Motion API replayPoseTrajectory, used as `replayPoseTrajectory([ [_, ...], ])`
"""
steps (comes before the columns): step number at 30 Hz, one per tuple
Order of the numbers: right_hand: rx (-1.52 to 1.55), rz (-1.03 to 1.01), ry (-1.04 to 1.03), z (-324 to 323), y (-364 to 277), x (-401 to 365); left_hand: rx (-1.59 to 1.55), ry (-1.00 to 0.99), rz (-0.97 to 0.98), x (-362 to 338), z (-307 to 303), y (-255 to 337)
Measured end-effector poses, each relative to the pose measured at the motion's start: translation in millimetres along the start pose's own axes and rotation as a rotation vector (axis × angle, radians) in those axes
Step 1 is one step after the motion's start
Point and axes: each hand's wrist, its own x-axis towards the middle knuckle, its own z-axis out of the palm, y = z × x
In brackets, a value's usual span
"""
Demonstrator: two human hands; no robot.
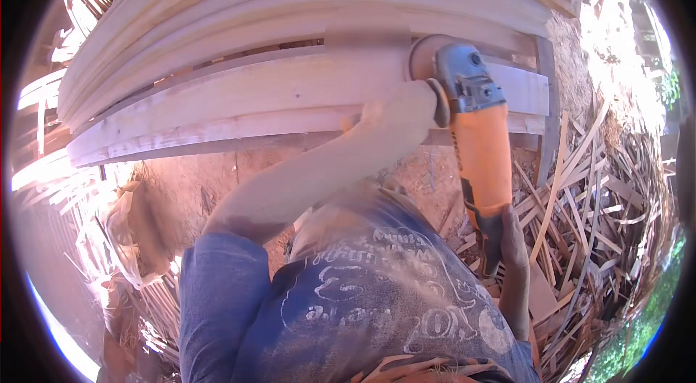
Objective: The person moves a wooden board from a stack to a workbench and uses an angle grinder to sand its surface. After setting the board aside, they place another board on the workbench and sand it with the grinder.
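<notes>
Head view: angle grinder [480, 140] held against a stack of curved planks [275, 86].
The grinder's disc [423, 57] is set on a plank face near the right end of the stack, and the orange body is angled down from it. The right hand [512, 256] is closed around the rear grip, below the stack. The left hand [395, 118], dust-coated and blurred, is pressed at the grinder's head; whether it grips cannot be told. Wood offcuts [587, 187] are heaped on the ground to the right.
</notes>
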Motion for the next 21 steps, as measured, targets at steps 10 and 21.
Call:
replayPoseTrajectory([
  [10,-0.626,-0.218,-0.422,198.3,-107.5,42.8,0.042,0.313,-0.446,-169.5,-87.6,-156.2],
  [21,-0.314,-0.108,-0.241,52.4,-56.1,-3.7,0.077,-0.074,-0.218,-95.3,-8.9,-44.3],
])
